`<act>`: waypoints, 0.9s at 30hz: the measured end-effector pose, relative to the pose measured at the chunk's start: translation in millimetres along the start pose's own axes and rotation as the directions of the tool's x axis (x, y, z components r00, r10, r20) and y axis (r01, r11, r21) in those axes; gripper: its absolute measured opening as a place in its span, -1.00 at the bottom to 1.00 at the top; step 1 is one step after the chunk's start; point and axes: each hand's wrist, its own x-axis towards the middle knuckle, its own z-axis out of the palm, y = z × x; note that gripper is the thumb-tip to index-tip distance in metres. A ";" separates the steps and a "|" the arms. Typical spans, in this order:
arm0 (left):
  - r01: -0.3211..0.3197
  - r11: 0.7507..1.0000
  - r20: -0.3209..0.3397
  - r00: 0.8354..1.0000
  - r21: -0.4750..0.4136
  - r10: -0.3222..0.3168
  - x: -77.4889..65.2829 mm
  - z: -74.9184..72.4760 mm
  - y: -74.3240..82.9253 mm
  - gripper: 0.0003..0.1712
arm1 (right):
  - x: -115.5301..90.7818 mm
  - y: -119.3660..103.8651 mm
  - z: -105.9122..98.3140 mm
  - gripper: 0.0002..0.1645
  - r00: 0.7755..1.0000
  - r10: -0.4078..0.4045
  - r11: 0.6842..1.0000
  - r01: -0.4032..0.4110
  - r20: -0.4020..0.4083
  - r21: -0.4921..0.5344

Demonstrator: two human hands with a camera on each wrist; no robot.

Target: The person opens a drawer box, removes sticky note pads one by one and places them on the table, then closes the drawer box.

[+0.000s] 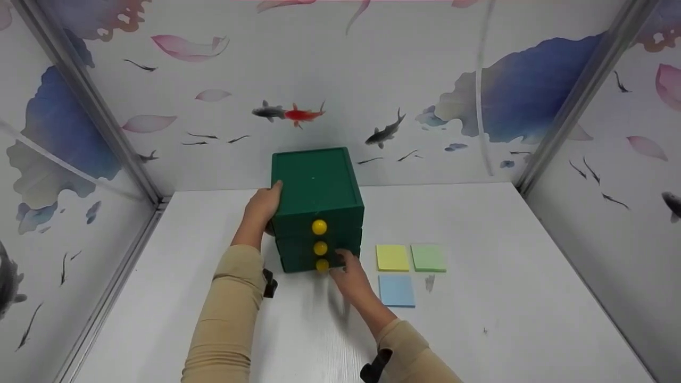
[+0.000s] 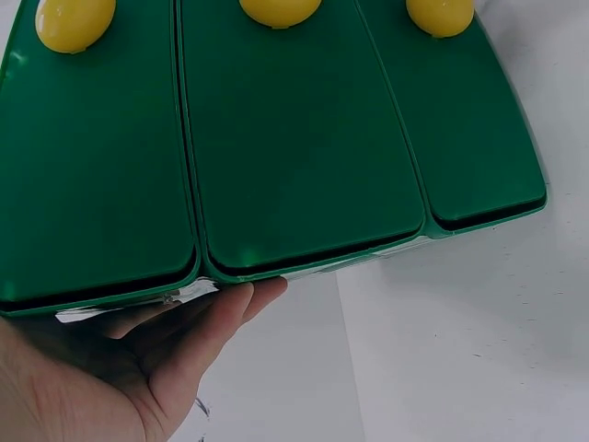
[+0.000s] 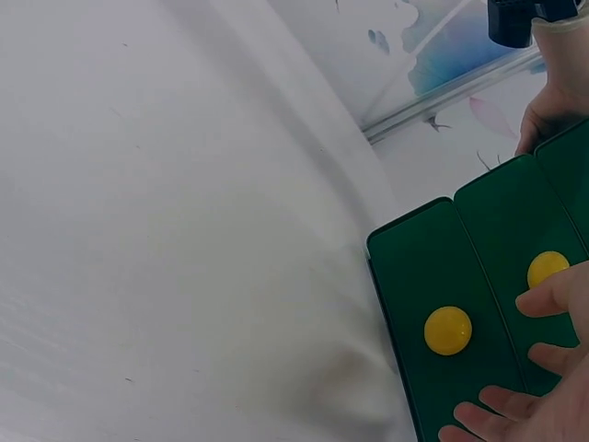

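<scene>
A green three-drawer box [image 1: 316, 183] stands upright on the white table, with a round yellow knob on each drawer front. My left hand [image 1: 264, 205] rests against the box's left side, its thumb at the top edge. In the left wrist view, the fingers [image 2: 212, 331] lie extended along that side, partly hidden by the box. At the lower right of the drawer fronts is my right hand [image 1: 350, 274], close to the bottom knob [image 1: 322, 265]. The right wrist view has its fingers [image 3: 549, 296] spread in front of the drawers, near the middle knob [image 3: 548, 270], holding nothing.
Right of the box lie three sticky-note pads: yellow [image 1: 392, 258], green [image 1: 428, 258] and blue [image 1: 397, 291]. A patterned back wall [image 1: 319, 69] rises behind the box, and side walls flank the white table [image 1: 495, 319].
</scene>
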 end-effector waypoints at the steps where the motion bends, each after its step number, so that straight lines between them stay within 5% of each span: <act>1: -0.001 1.000 -0.001 1.000 0.001 0.001 0.3 0.1 -0.2 -0.12 | 0.8 0.3 0.8 -0.48 1.000 -0.001 1.000 0.001 -0.001 -0.004; 13: -0.013 1.000 0.008 1.000 -0.001 0.013 0.0 0.5 -0.5 -0.14 | 14.5 -2.8 9.9 -0.69 0.999 0.030 0.999 -0.030 -0.025 0.017; 27: -0.020 1.000 0.000 1.000 0.003 0.020 -2.1 -0.3 0.8 -0.15 | 17.4 1.0 27.4 -0.70 0.998 0.026 1.000 -0.026 0.064 -0.007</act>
